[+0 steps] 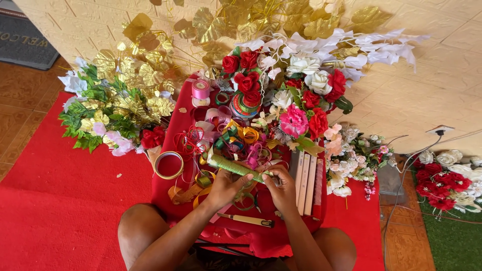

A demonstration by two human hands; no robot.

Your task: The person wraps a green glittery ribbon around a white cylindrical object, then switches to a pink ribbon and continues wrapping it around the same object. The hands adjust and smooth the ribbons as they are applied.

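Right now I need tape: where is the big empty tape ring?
In the head view, the tape ring lies on the red table's left edge, left of the left hand.

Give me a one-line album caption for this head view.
Both hands, left hand and right hand, hold a glittery green roll over a red tray of ribbon spools amid artificial flowers.

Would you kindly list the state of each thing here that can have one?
Left hand: gripping the glittery green ribbon roll.
Right hand: pinching that roll's end.
Pink ribbon spool: upright, wound.
Tan tape ring: lying flat.
Wooden-handled knife: lying untouched.
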